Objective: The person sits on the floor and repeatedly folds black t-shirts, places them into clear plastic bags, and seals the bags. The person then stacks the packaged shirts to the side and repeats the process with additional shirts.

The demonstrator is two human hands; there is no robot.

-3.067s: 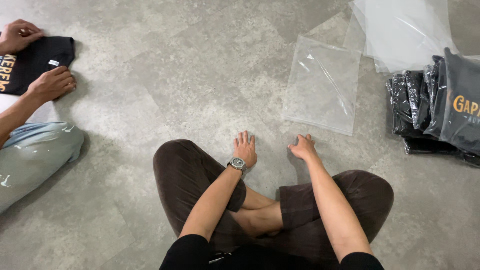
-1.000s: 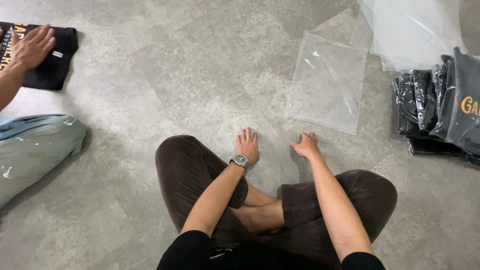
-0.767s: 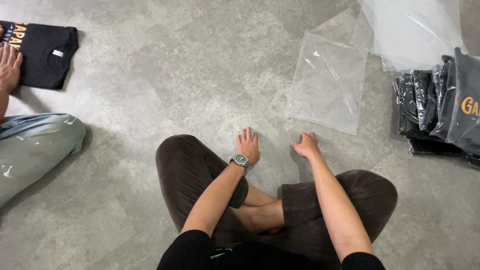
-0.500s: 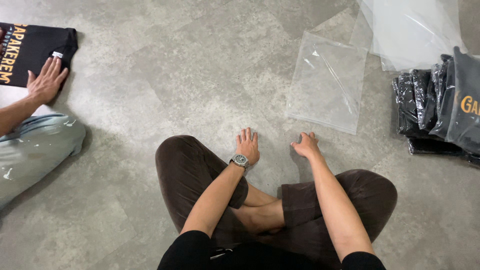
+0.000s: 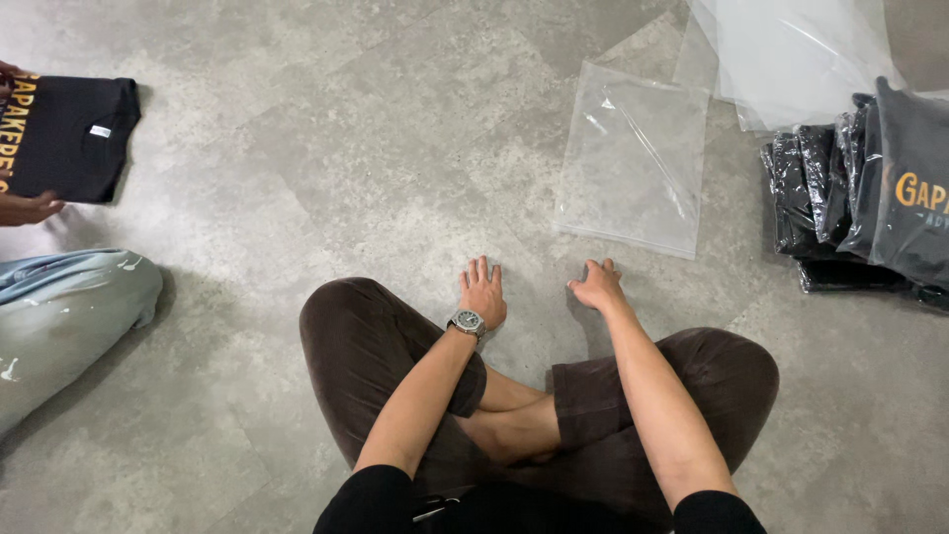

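Observation:
I sit cross-legged on a grey floor. My left hand (image 5: 483, 292), with a watch on its wrist, rests flat on the floor, fingers apart, holding nothing. My right hand (image 5: 596, 286) rests on the floor beside it, fingers loosely bent and empty. A clear plastic bag (image 5: 633, 158) lies flat just beyond my right hand, a short gap away.
More clear plastic sheets (image 5: 791, 54) lie at the top right. A stack of bagged black shirts (image 5: 870, 198) stands at the right. At the far left a co-worker's hand (image 5: 28, 208) touches a folded black shirt (image 5: 69, 138); their pale jeans knee (image 5: 69, 316) is below.
My hands have stayed still on the floor. The co-worker's hand has kept shifting over the folded black shirt at the left and now sits at its lower edge.

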